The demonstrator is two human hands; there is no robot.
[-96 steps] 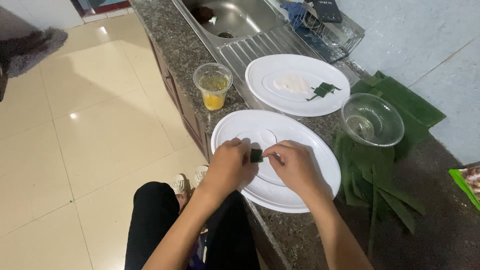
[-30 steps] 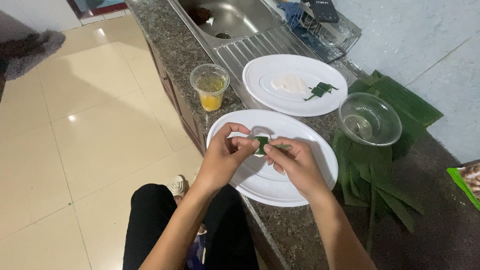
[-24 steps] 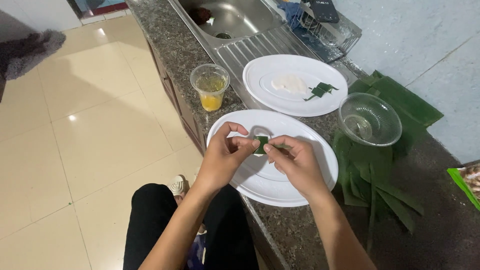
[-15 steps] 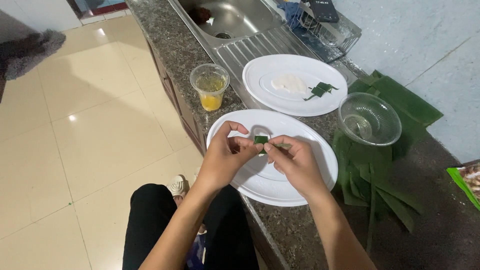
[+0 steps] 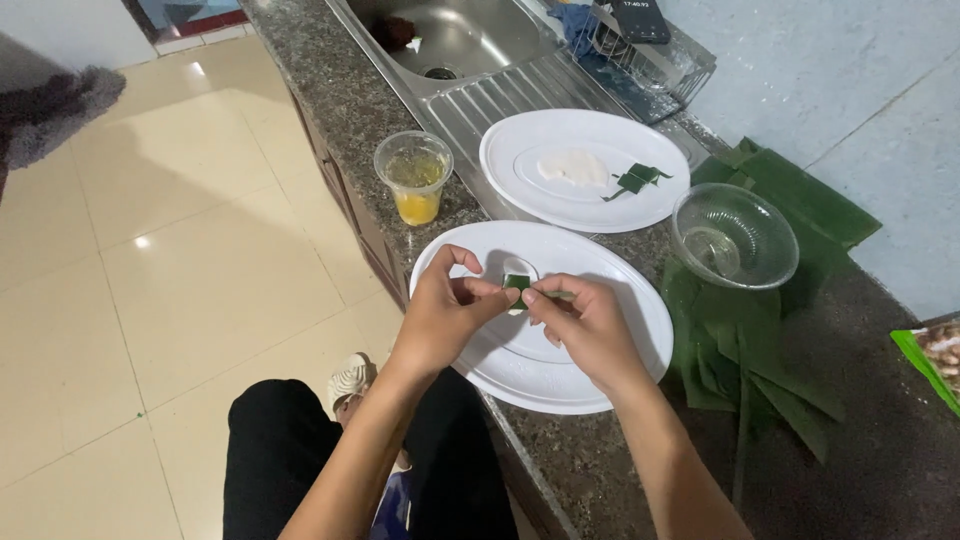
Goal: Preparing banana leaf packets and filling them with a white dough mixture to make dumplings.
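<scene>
While both hands meet over the near white plate [image 5: 600, 370], the left hand [image 5: 440, 315] and right hand [image 5: 590, 320] pinch a small folded green leaf piece [image 5: 517, 283] between fingertips, held just above a small white patch on the plate's centre. The plate rests on a dark speckled stone counter [image 5: 350, 90]. At 12 o'clock from the hands lies a second white plate [image 5: 520, 190] bearing a white smear and a leaf scrap [image 5: 636, 178]; at 11 o'clock, a plastic cup [image 5: 414, 178] with yellow liquid; at 2 o'clock, a clear glass bowl [image 5: 735, 235] on banana leaves [image 5: 800, 200]. Beyond is a steel sink [image 5: 460, 40]; cream floor tiles [image 5: 170, 270] lie at 9 o'clock.

Compared with half a second ago, the hands and leaf piece hold nearly the same position.

A green packet [image 5: 930, 360] at 3 o'clock is cut off by the frame edge; the fold's inside is hidden.
</scene>
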